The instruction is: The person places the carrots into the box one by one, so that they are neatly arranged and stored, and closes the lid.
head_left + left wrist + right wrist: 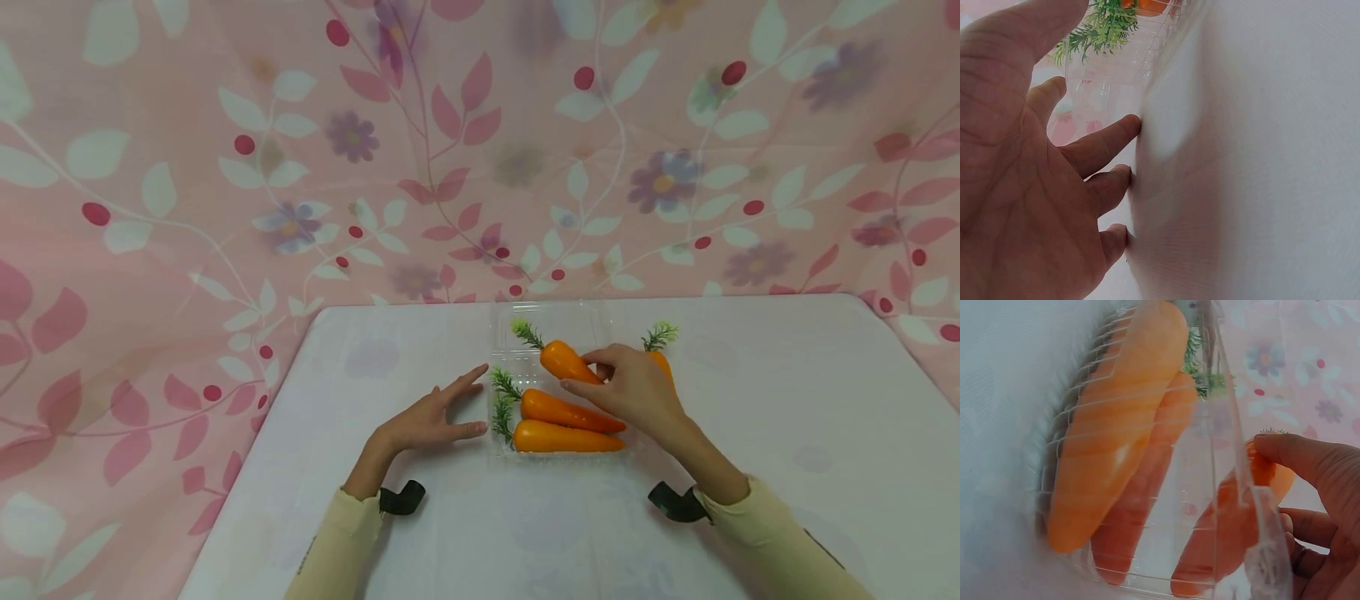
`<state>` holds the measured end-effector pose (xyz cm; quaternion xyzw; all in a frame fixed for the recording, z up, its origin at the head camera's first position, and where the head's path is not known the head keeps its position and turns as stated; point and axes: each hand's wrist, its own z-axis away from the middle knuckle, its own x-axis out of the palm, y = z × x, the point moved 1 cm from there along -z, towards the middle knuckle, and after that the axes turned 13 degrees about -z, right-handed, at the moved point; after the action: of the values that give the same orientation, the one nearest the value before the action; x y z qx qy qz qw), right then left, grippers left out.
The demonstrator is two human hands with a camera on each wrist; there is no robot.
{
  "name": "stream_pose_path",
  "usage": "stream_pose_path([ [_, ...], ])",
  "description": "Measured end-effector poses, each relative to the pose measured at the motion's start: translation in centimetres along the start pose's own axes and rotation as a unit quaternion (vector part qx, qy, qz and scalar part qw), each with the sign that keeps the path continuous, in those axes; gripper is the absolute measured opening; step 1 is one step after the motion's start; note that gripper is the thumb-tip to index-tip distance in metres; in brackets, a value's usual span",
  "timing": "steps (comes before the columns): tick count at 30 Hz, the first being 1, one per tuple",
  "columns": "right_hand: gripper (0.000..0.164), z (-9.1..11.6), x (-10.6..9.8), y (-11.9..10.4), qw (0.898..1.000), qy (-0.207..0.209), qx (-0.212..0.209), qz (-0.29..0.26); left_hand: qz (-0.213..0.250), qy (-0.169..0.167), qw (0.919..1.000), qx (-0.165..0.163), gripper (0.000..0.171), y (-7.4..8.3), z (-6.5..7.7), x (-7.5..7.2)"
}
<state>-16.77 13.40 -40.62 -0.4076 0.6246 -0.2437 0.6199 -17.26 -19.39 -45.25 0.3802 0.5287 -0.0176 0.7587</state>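
My right hand (637, 387) pinches a toy carrot (562, 358) between thumb and fingers, over the back part of a clear plastic box (555, 457). In the right wrist view, the carrot's narrow end (1216, 537) shows through the box wall. Two more carrots lie side by side in the box, an upper one (558, 407) and a front one (566, 436), green tops to the left. My left hand (423, 421) stays just left of the box, fingers spread; its fingertips (1130, 125) rest on the table, holding nothing.
The box's clear lid (551, 321) lies folded back toward the table's far edge. Another carrot (663, 362) lies right of the box, partly hidden behind my right hand. A white cloth covers the table (810, 417); a pink floral curtain (480, 150) hangs behind.
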Motion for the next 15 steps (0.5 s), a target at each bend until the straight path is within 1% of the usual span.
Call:
stream_pose_path([
  [7, 0.044, -0.1, 0.6, 0.2, 0.999, -0.024, 0.0, 0.026, -0.001, 0.001, 1.0, 0.001, 0.088, 0.1, 0.0, 0.0],
  [12, 0.044, 0.0, 1.1, 0.3, 0.999, -0.028, -0.015, 0.043, 0.0, 0.004, 1.0, 0.004, 0.088, 0.0, 0.1, 0.0],
  [15, 0.045, 0.1, 1.4, 0.3, 0.997, -0.027, -0.022, 0.063, 0.002, 0.003, 1.0, 0.004, 0.088, 0.0, 0.0, 0.1],
])
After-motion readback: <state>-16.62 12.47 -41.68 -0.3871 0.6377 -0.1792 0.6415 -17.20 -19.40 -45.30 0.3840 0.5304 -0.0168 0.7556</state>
